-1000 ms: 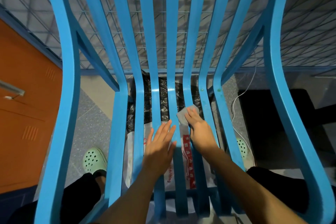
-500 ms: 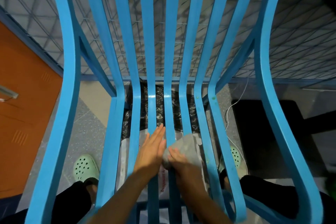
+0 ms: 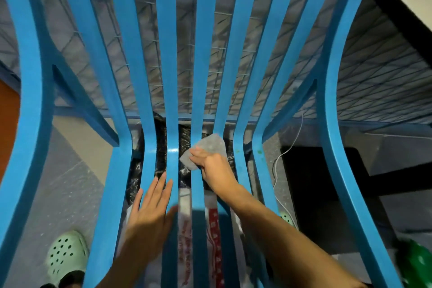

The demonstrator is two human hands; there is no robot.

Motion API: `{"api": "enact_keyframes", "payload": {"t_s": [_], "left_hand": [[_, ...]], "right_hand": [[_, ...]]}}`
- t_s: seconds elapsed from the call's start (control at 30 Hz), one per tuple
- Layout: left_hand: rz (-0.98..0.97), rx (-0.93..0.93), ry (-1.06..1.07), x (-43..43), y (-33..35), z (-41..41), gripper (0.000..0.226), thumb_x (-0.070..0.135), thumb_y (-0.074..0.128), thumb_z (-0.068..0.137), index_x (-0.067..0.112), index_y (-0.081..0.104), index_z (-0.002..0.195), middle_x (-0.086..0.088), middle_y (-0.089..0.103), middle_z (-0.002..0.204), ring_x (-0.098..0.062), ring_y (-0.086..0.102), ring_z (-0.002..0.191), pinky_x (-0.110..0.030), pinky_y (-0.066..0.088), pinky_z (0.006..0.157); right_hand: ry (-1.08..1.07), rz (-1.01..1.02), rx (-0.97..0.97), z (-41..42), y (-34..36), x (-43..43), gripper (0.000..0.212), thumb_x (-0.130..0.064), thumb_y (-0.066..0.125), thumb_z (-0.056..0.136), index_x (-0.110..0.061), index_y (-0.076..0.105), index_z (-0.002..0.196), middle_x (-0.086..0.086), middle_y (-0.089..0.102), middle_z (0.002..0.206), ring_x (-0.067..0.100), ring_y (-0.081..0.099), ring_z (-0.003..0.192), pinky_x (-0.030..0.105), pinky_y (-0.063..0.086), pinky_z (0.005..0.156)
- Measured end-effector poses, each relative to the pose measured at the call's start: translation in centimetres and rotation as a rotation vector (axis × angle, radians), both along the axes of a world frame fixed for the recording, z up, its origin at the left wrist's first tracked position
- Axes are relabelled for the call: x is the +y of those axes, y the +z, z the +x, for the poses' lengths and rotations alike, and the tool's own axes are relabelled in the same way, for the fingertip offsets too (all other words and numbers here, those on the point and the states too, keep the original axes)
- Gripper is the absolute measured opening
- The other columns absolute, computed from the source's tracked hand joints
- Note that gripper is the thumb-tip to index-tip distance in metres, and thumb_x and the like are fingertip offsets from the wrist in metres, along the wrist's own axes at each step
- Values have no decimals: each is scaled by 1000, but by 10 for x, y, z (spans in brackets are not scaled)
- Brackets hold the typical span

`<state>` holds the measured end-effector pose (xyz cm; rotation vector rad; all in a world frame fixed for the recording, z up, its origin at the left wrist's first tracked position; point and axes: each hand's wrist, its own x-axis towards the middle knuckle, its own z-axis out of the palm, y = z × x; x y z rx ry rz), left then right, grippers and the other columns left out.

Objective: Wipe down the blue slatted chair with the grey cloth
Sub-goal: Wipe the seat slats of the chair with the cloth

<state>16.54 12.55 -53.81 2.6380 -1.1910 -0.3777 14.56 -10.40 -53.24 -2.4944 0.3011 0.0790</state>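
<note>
The blue slatted chair (image 3: 161,58) fills the view, its slats running from the backrest down into the seat. My right hand (image 3: 214,169) holds the grey cloth (image 3: 207,148) and presses it on the middle slats where seat and backrest meet. My left hand (image 3: 150,208) lies flat on the seat slats just left of centre, fingers straight and spread.
Under the seat lie a black plastic bag (image 3: 184,138) and a white bag with red print (image 3: 212,229). A white cable (image 3: 284,154) runs down at right beside a black mat (image 3: 327,194). My mint-green clog (image 3: 66,255) stands on the floor at bottom left. A wire grid (image 3: 187,54) is behind the backrest.
My right hand has pushed the cloth away from me, from beside the left hand up to the bend of the seat. The left hand stayed flat on the slats.
</note>
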Motion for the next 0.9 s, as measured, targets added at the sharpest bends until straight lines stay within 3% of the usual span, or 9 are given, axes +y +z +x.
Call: {"api": "enact_keyframes", "payload": {"t_s": [0.13, 0.23, 0.37, 0.43, 0.57, 0.67, 0.77, 0.9], "left_hand": [[113, 4, 8, -6, 3, 6, 73, 51, 0, 102, 14, 41, 148, -6, 34, 156, -22, 35, 142, -48, 33, 112], [115, -1, 17, -9, 3, 7, 73, 53, -1, 100, 17, 39, 150, -5, 33, 157, -20, 33, 143, -47, 32, 112], [108, 28, 36, -7, 8, 7, 74, 54, -2, 100, 18, 41, 149, -3, 33, 157, -21, 37, 142, -46, 32, 111], [96, 45, 49, -9, 10, 7, 74, 54, -2, 100, 19, 41, 149, -3, 33, 157, -21, 37, 142, -45, 31, 112], [51, 42, 59, -6, 8, 5, 67, 52, 5, 101, 21, 36, 151, 0, 28, 159, -17, 31, 145, -43, 27, 116], [6, 31, 67, -6, 6, 4, 58, 47, 28, 99, 23, 36, 151, 1, 29, 159, -17, 31, 146, -43, 24, 117], [-28, 37, 79, -7, 4, 5, 55, 45, 36, 97, 25, 36, 149, 1, 30, 159, -17, 33, 145, -43, 26, 118], [-64, 74, 67, -6, 2, 4, 58, 50, 16, 103, 22, 37, 149, -2, 33, 158, -21, 33, 145, -46, 26, 117]], "right_hand": [[-50, -37, -125, 13, -14, -9, 61, 21, 60, 75, -13, 65, 126, 0, 55, 139, 11, 44, 134, 22, 26, 117], [-261, 137, -220, 6, -8, 10, 48, 20, 53, 84, -7, 65, 122, 2, 57, 135, 8, 43, 132, 14, 22, 115], [-547, 446, -253, -8, 12, 26, 30, 9, 60, 89, -5, 70, 113, 0, 66, 119, -7, 55, 111, 15, 40, 105], [-587, 478, -269, -11, 28, 17, 29, 6, 64, 86, -9, 72, 110, -7, 68, 111, -12, 60, 100, 20, 48, 100], [-375, 285, -504, 15, 66, 1, 28, 11, 65, 81, -7, 76, 99, 2, 73, 108, 5, 65, 106, 20, 47, 101], [-253, 36, -638, 47, 75, -15, 25, 7, 66, 79, -10, 79, 92, 5, 73, 102, 19, 61, 100, 23, 48, 91], [-208, -88, -496, 57, 58, -18, 18, -1, 73, 79, -17, 79, 85, 1, 58, 90, 22, 58, 85, 39, 50, 74], [-182, -150, -323, 42, 32, -8, 19, -2, 73, 79, -16, 78, 91, -2, 61, 90, 19, 61, 83, 40, 55, 73]]}}
